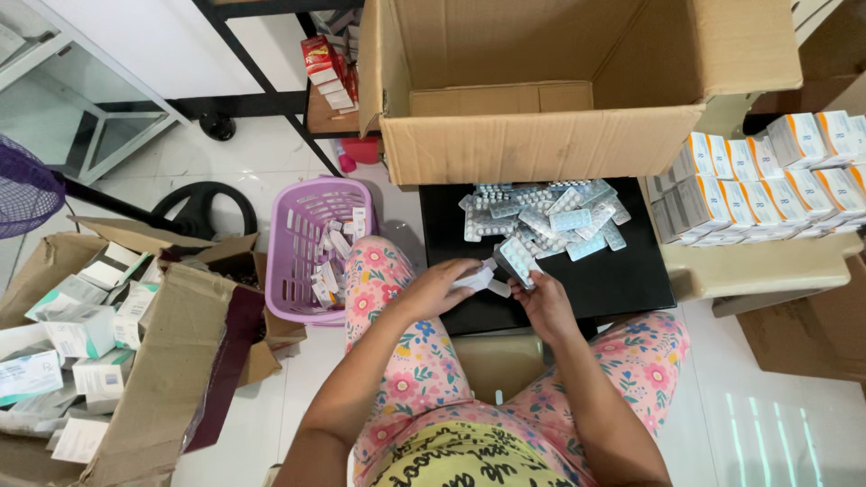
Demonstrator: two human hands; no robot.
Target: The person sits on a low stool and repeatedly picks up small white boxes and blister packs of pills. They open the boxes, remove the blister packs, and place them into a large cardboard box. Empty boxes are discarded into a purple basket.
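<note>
1. Sitting with knees apart in floral trousers, the person works both hands over the near edge of a black tabletop (622,280).
2. The left hand (437,287) has its fingers closed around a small white folded paper (476,278), which sticks out toward the other hand.
3. The right hand (544,302) pinches a silver blister strip (517,259), held tilted, just beside the white paper; the two items almost touch.
4. A loose pile of blister strips (546,216) lies on the black tabletop, just beyond the hands and in front of a large open cardboard box (541,135).
5. Stacked white cartons with orange and blue marks (767,176) sit on a beige surface to the right.
6. A lilac plastic basket (311,243) holding small white leaflets stands on the floor by the left knee.
7. Torn cardboard with emptied white-and-teal cartons (77,334) lies far left.
</note>
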